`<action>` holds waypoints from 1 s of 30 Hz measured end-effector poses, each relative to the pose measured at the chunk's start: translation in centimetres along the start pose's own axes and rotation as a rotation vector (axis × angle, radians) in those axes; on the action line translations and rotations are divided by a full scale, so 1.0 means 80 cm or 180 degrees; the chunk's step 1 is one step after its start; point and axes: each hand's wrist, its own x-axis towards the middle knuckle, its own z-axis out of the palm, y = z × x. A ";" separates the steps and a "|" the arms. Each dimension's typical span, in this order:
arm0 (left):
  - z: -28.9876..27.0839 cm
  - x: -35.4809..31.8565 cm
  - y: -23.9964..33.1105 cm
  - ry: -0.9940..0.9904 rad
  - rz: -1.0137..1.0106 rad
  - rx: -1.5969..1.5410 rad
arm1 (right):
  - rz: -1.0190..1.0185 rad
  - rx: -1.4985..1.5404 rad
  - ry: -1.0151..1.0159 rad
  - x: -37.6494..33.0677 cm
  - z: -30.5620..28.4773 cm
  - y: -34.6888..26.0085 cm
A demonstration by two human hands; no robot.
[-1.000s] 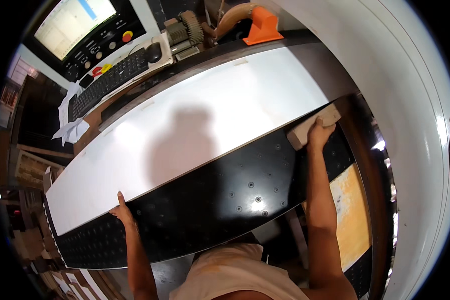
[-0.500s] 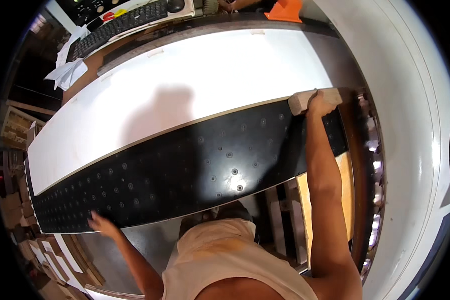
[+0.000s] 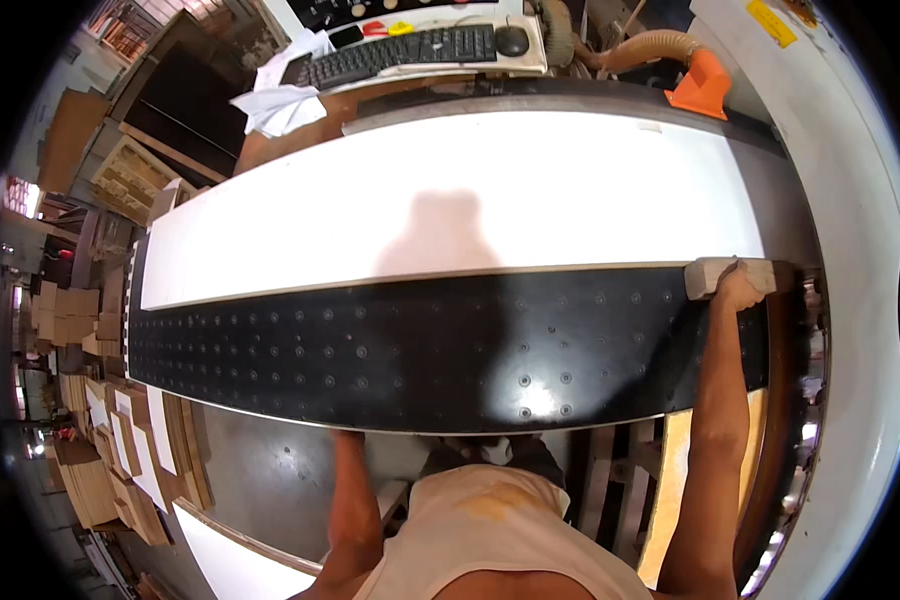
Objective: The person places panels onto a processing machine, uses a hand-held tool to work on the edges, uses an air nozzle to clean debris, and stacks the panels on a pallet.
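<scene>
Workshop; black perforated worktop carries a long white panel. At the panel's right near corner, a pale block is clasped by the right hand, apparently for pressing against the edge. Left hand hidden below the worktop; grip undeterminable.

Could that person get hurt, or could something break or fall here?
Maybe. The right hand holds a pale block at the corner of the big white board; the grip could perhaps slip and pinch fingers against the board's edge. The person leans far over the black dotted table, so balance may be shaky. The left hand is hidden under the table's edge, so it may not steady anything.
</scene>
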 end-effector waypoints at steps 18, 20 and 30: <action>0.394 0.021 0.173 0.1231 0.2120 0.1780 | -0.0222 0.0550 -0.0098 -0.022 -0.013 -0.016; 0.399 0.033 0.181 0.1429 0.2233 0.1769 | -0.0292 0.0874 -0.0166 -0.034 -0.021 -0.009; 0.415 0.024 0.163 0.1780 0.2415 0.1817 | -0.0231 0.0944 0.0150 -0.079 -0.010 -0.025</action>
